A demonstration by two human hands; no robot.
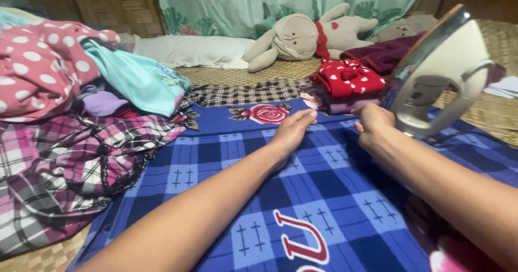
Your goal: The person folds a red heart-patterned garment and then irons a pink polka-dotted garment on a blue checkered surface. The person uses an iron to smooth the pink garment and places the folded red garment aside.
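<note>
So one big blue plaid blanket (226, 169) with a red rose print lies spread flat under both forearms as the working surface, no garment laid on it yet by the look of it, so I'd judge the pressing has not started on the next piece; one loose heap of unfolded clothes (70, 115) sits well off to the outer side of the left hand (294, 129), pink polka dot, teal and plaid pieces mixed, too tangled to count, seemingly what is left; one smaller folded stack (348, 83), red with white hearts on top, a lilac layer and maybe more under it, lies just beyond both hands, touching or almost touching the fingertips, looks like the done part; one iron (440, 72) stands upright on its heel just beside the right hand (372, 124), apart from it; one stuffed rabbit toy (310, 35) and one white pillow (189, 51) far beyond the hands; left hand lies palm down, fingers extended and loose, gripping nothing; right hand is curled at the stack's edge, whether it pinches cloth I cannot tell
</note>
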